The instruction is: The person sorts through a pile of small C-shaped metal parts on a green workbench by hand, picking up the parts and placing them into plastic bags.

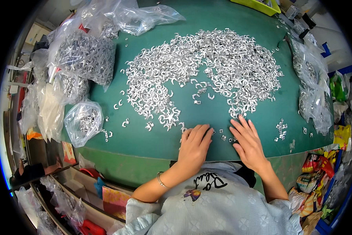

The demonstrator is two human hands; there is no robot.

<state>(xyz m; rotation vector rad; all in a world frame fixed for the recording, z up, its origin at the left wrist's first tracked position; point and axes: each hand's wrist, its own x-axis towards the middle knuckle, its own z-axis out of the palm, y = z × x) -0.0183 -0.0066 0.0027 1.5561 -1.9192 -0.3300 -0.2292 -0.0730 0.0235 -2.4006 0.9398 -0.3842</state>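
Observation:
A large arched heap of small silvery C-shaped metal clips (238, 58) covers the middle of the green table (207, 111). Palm down near the front edge, my left hand (194, 147) has its fingers reaching onto the table beside a few loose clips; what lies under it is hidden. My right hand (248, 144) rests open to its right, fingers spread, with the fingertips at the lower end of the heap's right arm. Between my hands lie a few small square-looking metal pieces (223, 137). Several similar pieces (281, 129) sit in a loose group right of my right hand.
Full clear bags of metal parts (85, 56) crowd the table's left side, with a small open bag (84, 123) nearer me. More filled bags (311, 86) line the right edge. A yellow-green tray (258, 4) stands at the far edge. Colourful packages (315, 170) are below right.

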